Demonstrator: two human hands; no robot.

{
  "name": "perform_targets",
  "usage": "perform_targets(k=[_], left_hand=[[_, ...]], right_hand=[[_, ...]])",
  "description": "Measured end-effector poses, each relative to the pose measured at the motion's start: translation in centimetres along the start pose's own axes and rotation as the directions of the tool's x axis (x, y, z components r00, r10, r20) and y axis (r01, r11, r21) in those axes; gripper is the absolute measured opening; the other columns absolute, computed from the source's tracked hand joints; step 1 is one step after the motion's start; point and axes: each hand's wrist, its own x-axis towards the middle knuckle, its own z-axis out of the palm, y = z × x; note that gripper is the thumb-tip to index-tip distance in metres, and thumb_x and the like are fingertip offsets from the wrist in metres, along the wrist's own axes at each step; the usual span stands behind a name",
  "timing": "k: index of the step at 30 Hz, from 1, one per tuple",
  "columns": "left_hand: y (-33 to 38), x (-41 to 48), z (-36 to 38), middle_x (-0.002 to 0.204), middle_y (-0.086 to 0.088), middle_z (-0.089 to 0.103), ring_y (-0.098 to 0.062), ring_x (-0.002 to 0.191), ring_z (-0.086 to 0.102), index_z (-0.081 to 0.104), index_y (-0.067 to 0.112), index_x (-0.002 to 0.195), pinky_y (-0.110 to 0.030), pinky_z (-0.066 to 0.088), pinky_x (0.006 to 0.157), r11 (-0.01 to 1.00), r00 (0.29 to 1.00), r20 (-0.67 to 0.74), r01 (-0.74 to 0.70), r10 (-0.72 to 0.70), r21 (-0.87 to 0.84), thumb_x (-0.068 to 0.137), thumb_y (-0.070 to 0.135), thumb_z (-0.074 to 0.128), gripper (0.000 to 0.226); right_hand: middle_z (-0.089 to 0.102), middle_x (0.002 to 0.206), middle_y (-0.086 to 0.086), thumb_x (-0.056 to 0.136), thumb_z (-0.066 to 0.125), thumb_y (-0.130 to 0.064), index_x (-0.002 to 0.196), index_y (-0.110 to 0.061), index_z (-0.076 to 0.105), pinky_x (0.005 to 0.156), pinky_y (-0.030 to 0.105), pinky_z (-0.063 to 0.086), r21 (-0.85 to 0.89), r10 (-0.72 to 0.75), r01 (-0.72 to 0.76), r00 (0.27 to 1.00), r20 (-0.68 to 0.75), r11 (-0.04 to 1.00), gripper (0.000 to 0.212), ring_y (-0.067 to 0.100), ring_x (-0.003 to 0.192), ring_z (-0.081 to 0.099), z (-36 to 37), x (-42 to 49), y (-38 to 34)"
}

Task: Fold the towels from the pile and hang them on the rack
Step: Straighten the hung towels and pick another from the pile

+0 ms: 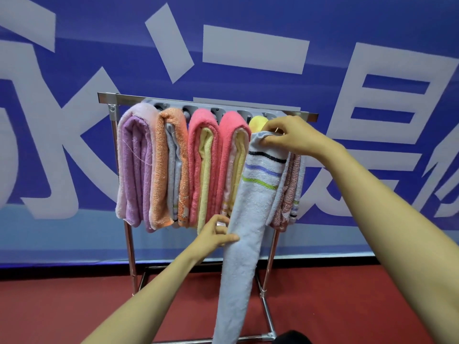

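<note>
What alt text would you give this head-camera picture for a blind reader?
A person's right hand pinches the top of a light-blue striped towel at a metal rack, while the left hand grips it lower down. A purple towel, an orange towel and two pink towels already hang folded to its left.

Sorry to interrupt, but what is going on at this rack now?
A person is hanging a pale blue striped towel on the rack. The right hand pinches its top end by the bar, while the left hand holds it lower down. A purple towel, an orange towel and two pink towels already hang folded to its left.
</note>
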Motion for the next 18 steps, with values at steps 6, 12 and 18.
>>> perform_targets(k=[6,12,18], left_hand=[[6.4,-1.7,1.2,0.052,0.004,0.05,-0.006,0.044,0.042,0.04,0.013,0.088,-0.015,0.035,0.045,0.975,0.98,-0.017,-0.201,0.2,-0.099,0.079,-0.005,0.07,0.036],[15.1,-2.1,0.7,0.069,0.012,0.065,0.0,0.06,0.057,0.067,0.013,0.102,-0.013,0.045,0.054,0.95,0.958,-0.092,-0.283,0.272,-0.134,0.085,-0.001,0.065,0.022],[13.4,-2.0,-1.4,0.136,0.013,0.054,-0.006,0.111,0.06,0.053,0.027,0.135,-0.026,0.054,0.079,0.984,0.988,-0.012,-0.154,0.154,-0.088,0.082,-0.011,0.065,0.066]], right_hand=[[0.063,0.084,0.014,0.088,0.061,-0.033,0.089,-0.004,0.065,0.065,0.041,0.042,-0.16,0.135,-0.125,0.989,0.053,0.979,0.029,0.028,0.075,0.055,3.1,0.2,2.5],[0.064,0.103,0.005,0.089,0.061,-0.018,0.113,-0.012,0.062,0.078,0.029,0.048,0.034,0.269,-0.277,0.951,0.152,0.96,0.025,0.02,0.092,0.059,8.1,-2.4,3.2],[0.066,0.079,0.013,0.101,0.043,-0.029,0.107,-0.001,0.059,0.079,0.042,0.057,0.536,0.409,-0.476,0.878,0.248,0.698,0.032,0.022,0.069,0.064,9.8,-5.2,1.4]])
